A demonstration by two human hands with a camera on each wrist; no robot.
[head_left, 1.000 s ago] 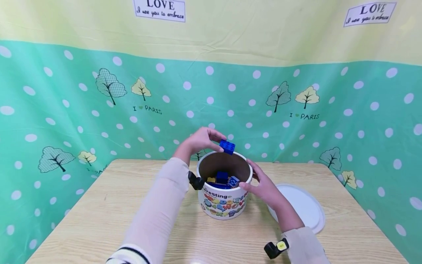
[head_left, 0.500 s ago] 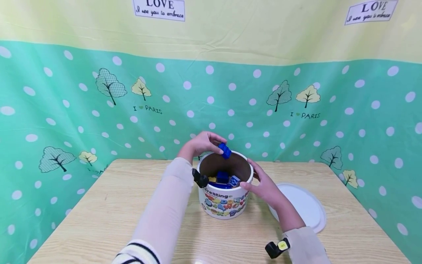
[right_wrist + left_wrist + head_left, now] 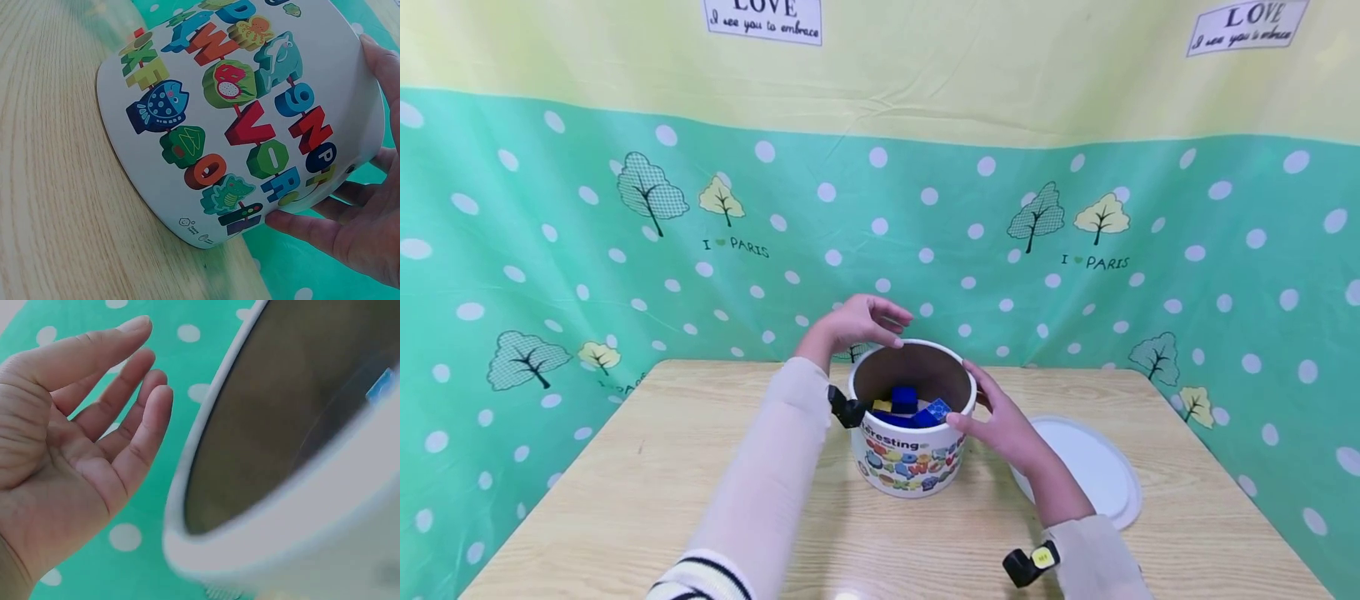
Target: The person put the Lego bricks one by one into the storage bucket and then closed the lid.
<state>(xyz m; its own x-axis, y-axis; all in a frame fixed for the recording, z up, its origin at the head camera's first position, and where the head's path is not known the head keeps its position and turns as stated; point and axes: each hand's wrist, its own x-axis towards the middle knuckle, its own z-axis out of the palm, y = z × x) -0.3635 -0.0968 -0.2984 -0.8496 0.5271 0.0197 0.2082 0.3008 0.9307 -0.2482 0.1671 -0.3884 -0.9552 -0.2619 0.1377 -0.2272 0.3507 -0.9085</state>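
A white bucket printed with colourful letters and animals stands upright on the table, its top uncovered. Inside lie several bricks, among them a dark blue brick, a yellow brick and a studded blue brick. My left hand hovers over the bucket's far left rim, holding nothing. In the left wrist view the left hand has loosely bent fingers, apart from the rim. My right hand grips the bucket's right side, thumb at the front rim, fingers round the far side.
A round white lid lies on the wooden table right of the bucket, partly behind the right forearm. A green and yellow printed cloth hangs behind the table and along both sides.
The left hand held a blue brick above the bucket and lowered it slightly. It has let go, and the brick has dropped in among the others. The right hand has stayed on the bucket.
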